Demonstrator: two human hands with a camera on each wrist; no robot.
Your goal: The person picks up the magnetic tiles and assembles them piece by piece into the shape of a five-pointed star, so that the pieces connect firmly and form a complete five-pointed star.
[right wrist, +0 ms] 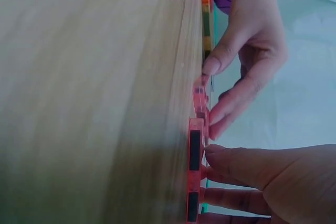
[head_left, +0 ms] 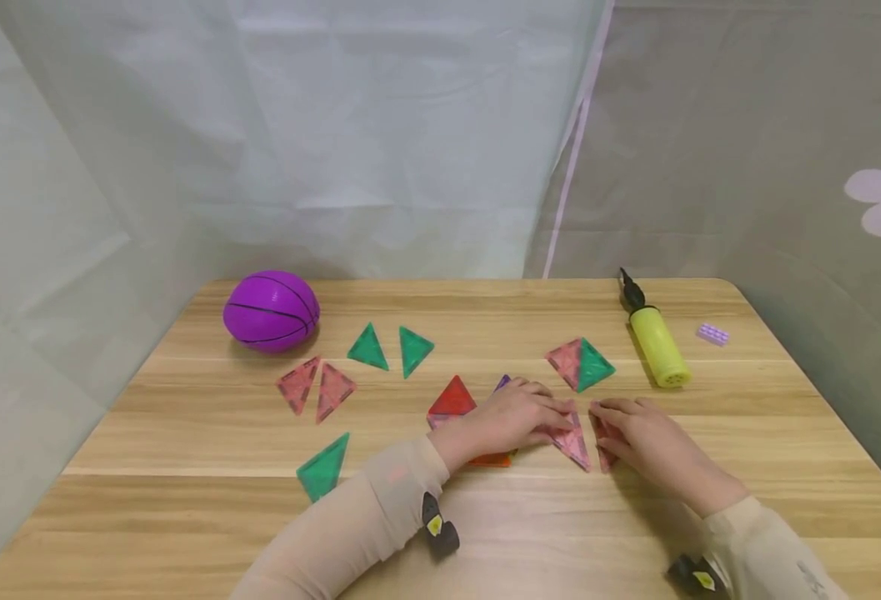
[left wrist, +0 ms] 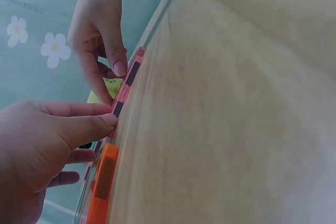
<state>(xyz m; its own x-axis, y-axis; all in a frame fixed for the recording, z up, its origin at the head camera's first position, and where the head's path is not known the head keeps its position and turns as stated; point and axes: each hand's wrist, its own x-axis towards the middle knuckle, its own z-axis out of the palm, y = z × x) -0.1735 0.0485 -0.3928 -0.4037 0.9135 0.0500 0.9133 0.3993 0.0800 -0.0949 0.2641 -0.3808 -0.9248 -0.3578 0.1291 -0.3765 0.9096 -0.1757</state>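
The left grip pinches a pink triangle at its fingertips; just beside it, the right grip pinches a second pink triangle. Uneven edges might join crookedly; a dragging left sleeve could shove the red triangle near that left grip.

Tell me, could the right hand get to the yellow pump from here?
Probably yes: the yellow pump lies just beyond the right hand, with bare tabletop between them. That hand holds a pink tile, though, so it would likely need to let go first.
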